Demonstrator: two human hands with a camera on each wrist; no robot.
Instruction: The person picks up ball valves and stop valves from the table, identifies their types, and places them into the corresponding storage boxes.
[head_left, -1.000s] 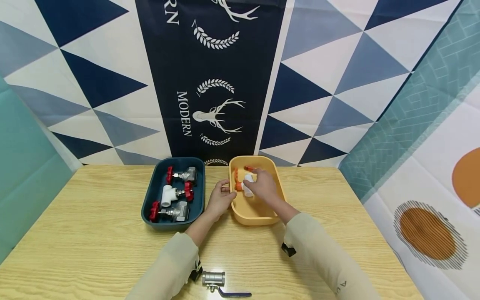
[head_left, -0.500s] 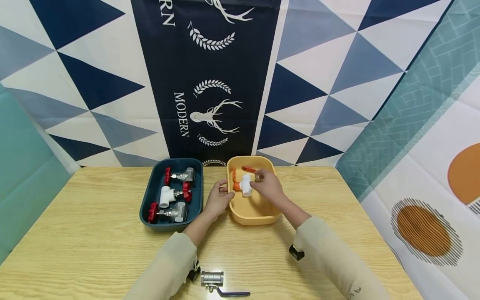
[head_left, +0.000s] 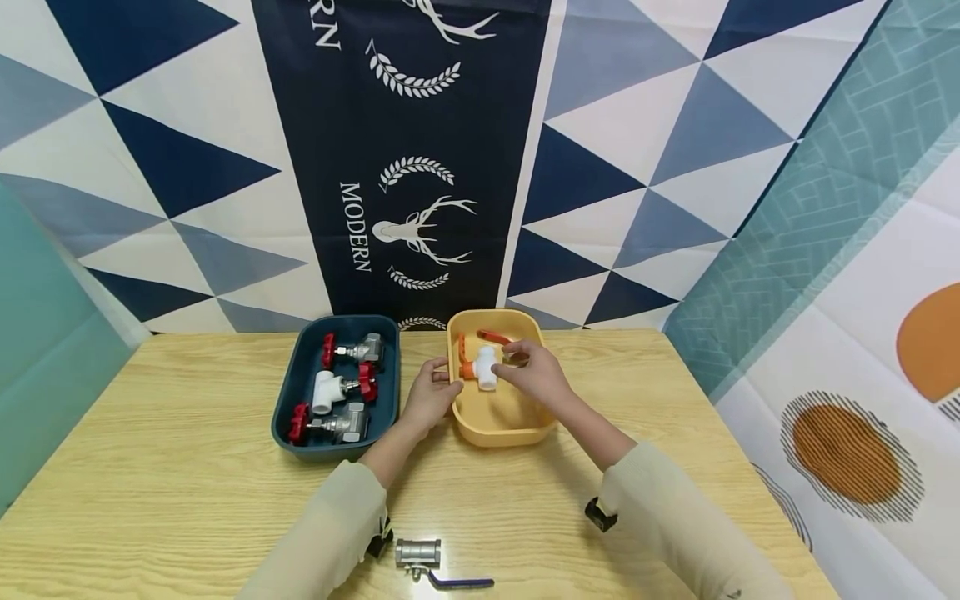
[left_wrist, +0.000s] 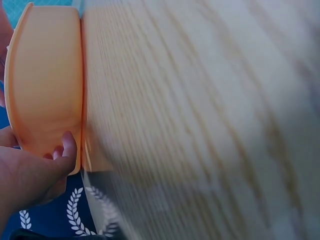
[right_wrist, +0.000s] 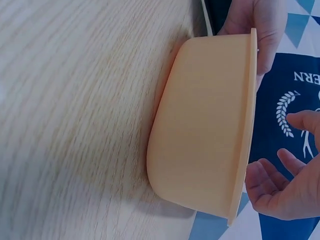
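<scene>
My left hand (head_left: 429, 398) grips the left side of the yellow bin (head_left: 504, 438), thumb at the rim and fingers against the outer wall (left_wrist: 47, 75). Above the bin's right half is my right hand (head_left: 542, 377), its thumb and fingers parted with a gap between them in the right wrist view. Inside lies a white plastic valve (head_left: 487, 368) with an orange handle (head_left: 462, 350), just left of the right thumb. A red lever (head_left: 493, 337) shows behind it; the brass-coloured body at its end is partly hidden by the right fingers.
Left of the yellow bin stands a dark blue bin (head_left: 281, 417). It holds two metal valves (head_left: 349, 423) and a white valve (head_left: 327, 392), all with red handwheels. A steel ball valve (head_left: 418, 552) with a blue lever lies near the table's front. A patterned cloth backs the table.
My right hand has drawn slightly right, away from the white plastic valve, uncovering more of it and the red lever. The left hand stays on the bin. The head view has shifted slightly.
</scene>
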